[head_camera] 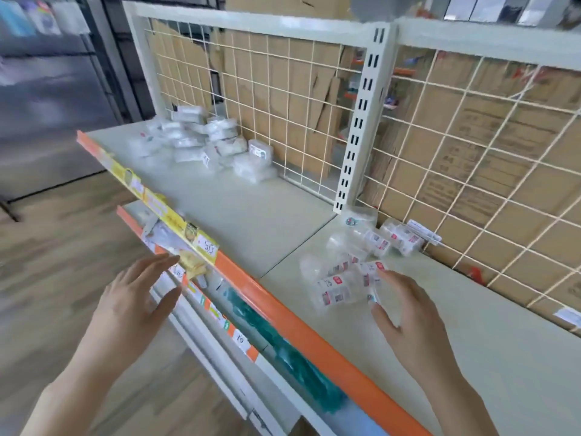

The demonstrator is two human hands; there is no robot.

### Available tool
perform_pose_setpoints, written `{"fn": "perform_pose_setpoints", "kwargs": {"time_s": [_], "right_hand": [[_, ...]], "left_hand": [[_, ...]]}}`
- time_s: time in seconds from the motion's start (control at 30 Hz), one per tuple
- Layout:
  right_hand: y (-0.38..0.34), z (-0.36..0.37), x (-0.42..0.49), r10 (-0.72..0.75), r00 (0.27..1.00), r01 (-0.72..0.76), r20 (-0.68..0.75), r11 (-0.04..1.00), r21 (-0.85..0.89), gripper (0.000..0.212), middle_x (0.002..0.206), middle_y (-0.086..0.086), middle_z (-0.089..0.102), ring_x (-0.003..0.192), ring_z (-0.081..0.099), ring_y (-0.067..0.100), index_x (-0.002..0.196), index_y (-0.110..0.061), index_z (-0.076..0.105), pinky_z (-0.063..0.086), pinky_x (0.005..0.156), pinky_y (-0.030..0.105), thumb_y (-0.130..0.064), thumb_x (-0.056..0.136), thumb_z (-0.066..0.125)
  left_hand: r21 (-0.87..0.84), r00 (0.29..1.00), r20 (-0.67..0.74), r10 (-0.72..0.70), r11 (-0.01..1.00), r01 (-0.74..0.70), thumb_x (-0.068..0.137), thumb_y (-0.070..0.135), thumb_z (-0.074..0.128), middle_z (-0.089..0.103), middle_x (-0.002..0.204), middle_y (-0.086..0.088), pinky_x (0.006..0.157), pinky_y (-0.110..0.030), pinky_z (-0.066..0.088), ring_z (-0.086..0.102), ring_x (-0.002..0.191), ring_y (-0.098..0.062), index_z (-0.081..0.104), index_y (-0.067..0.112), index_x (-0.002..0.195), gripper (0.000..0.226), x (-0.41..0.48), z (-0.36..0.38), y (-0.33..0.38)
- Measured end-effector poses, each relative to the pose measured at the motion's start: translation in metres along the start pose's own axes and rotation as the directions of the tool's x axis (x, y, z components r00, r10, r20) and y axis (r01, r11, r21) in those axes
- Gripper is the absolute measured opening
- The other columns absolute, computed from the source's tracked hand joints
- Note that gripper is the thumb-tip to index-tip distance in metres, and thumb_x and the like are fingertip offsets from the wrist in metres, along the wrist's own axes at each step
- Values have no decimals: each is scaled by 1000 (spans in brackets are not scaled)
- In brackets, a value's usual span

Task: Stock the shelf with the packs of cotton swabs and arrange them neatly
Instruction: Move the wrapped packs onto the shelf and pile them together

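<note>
Wood floor on the left, motion-blurred. Pale shelf runs diagonally across the view in two deck panels with a seam between them. Wire grid back panel stands along its rear, with cardboard boxes stacked behind the mesh. Slotted upright post divides the grid at the seam. Orange front strip edges the shelf, with a yellow price strip clipped over its far part. Lower shelf sticks out below, holding teal packaged goods and small price tags.

Pile of flat clear packs sits loose at the far left rear, against the grid; contents too blurred to read. Packs of cotton swabs, clear round tubs with red labels, lie jumbled on the right panel, some on their sides, a few up against the grid beside the post.

Left hand: released, fingers straight and spread, hovering in front of the orange strip over the lower shelf edge, holding nothing. Right hand: fingers spread and nearly straight over the shelf, fingertips at the nearest swab pack. Contact is blurred, and no closed grip shows.
</note>
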State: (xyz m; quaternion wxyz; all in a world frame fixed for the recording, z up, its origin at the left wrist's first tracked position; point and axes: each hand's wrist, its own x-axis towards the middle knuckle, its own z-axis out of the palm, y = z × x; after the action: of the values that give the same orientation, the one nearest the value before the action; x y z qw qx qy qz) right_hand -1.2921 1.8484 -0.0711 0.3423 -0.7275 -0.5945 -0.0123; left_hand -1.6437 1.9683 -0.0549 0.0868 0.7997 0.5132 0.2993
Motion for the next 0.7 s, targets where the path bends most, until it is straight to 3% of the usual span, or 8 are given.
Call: {"fn": "perform_pose_setpoints", "kwargs": {"time_s": [0.2,0.33,0.53,0.6,0.7], "right_hand": [[-26,25,20,-67,993,56,100,993,105,55,128,1,54,121,44,14,126,-20,55,46,91,42,-50,82,42],[-51,47,36,-85,985,64,153,989,133,41,133,-1,49,126,40,14,129,-21,53,41,99,48,-28,88,60],[-97,88,60,-90,983,70,160,989,129,45,133,0,49,126,43,18,130,-19,52,40,99,44,-17,87,64],[-116,104,69,-95,987,79,128,989,129,41,132,1,51,124,43,15,129,-19,53,41,97,43,-27,89,59],[-142,127,80,-86,991,75,102,991,107,55,129,-1,52,121,41,10,128,-20,54,42,95,42,-50,83,40]], "left_hand": [[51,993,-86,-81,995,86,82,42,43,58,119,3,83,-44,46,59,99,-29,58,21,121,47,-33,-23,-23],[69,978,-167,-122,988,135,80,25,56,59,119,-3,84,-48,45,58,100,-36,54,24,121,41,-38,-40,-45],[89,971,-175,-161,980,179,80,6,70,58,122,-1,88,-43,42,56,106,-32,60,16,121,43,-20,-66,-103],[80,971,-177,-162,981,179,81,8,70,57,123,1,88,-40,39,54,108,-28,59,18,123,45,-9,-77,-129],[68,977,-180,-113,990,127,81,7,69,56,122,3,87,-41,42,53,105,-24,57,19,124,46,12,-88,-167]]}}
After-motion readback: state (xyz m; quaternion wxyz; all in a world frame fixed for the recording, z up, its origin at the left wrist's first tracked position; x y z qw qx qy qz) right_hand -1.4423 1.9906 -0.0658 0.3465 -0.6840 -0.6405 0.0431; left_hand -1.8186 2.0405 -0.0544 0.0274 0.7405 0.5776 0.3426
